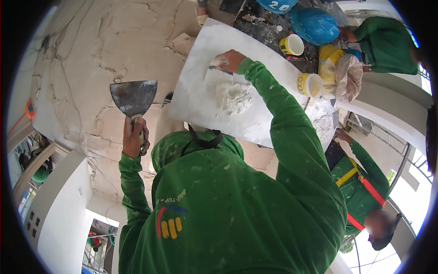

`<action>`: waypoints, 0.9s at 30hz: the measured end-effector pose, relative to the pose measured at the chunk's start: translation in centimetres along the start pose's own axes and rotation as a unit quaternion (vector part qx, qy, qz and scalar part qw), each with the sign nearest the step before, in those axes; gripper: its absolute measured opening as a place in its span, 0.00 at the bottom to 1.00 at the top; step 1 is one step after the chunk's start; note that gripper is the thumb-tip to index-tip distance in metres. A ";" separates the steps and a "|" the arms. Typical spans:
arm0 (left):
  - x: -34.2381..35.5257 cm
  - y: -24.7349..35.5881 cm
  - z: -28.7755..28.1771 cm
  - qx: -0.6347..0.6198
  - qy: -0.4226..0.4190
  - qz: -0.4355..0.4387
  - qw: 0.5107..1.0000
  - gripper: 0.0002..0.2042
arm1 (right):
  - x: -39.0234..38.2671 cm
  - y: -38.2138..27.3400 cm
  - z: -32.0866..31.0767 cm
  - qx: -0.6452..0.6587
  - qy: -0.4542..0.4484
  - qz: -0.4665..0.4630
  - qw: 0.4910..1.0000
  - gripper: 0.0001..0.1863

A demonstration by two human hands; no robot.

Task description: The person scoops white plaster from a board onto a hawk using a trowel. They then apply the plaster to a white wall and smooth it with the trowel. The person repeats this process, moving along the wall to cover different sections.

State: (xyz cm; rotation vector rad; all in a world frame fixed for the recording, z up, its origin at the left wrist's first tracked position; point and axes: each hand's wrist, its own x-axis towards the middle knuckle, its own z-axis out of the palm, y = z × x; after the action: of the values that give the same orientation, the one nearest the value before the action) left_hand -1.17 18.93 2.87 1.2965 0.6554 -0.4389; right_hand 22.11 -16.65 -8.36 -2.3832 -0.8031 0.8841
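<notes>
My left hand (pixel 133 137) grips a putty knife (pixel 133 97) by its handle. Its wide dark metal blade points up, away from me, over the floor and left of the white board (pixel 200 100). Over the board, my right hand (pixel 229 60) is closed, knuckles up, on something flat with a dark edge. Fingers and white powder hide what kind of thing it is. Just below that hand, a heap of white powder (pixel 234 98) lies on the board, with a thin spread of it around.
Right of the board stand a white bucket (pixel 312 85), a yellow-and-white tub (pixel 292 45), an opened sack (pixel 349 77) and blue helmets (pixel 314 26). Co-workers in green (pixel 385 45) are at the right. Cracked, dusty floor (pixel 114 45) stretches left; a white wall (pixel 64 201) rises lower left.
</notes>
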 end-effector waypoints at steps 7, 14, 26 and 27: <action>-1.4 -1.4 0.5 -0.038 0.050 0.007 0.998 0.10 | -1.7 -7.7 1.5 -0.270 -0.329 -0.181 0.886 0.15; -1.3 -3.7 -0.6 -0.067 0.061 -0.005 0.996 0.06 | -19.4 -1.3 4.3 -0.237 0.103 -0.259 0.931 0.17; 6.2 3.5 -0.8 0.055 -0.158 0.001 0.986 0.08 | -25.2 -12.1 12.5 0.342 0.440 0.397 0.729 0.14; 7.0 4.0 -0.8 0.065 -0.175 0.003 0.982 0.08 | -25.1 -11.8 17.0 0.467 0.514 0.368 0.618 0.15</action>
State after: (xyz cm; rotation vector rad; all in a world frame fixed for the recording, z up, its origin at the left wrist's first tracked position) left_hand 6.45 21.05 1.06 1.3017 0.3319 -0.6956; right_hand -9.54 -21.01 -2.28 -1.6344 0.9589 -0.0552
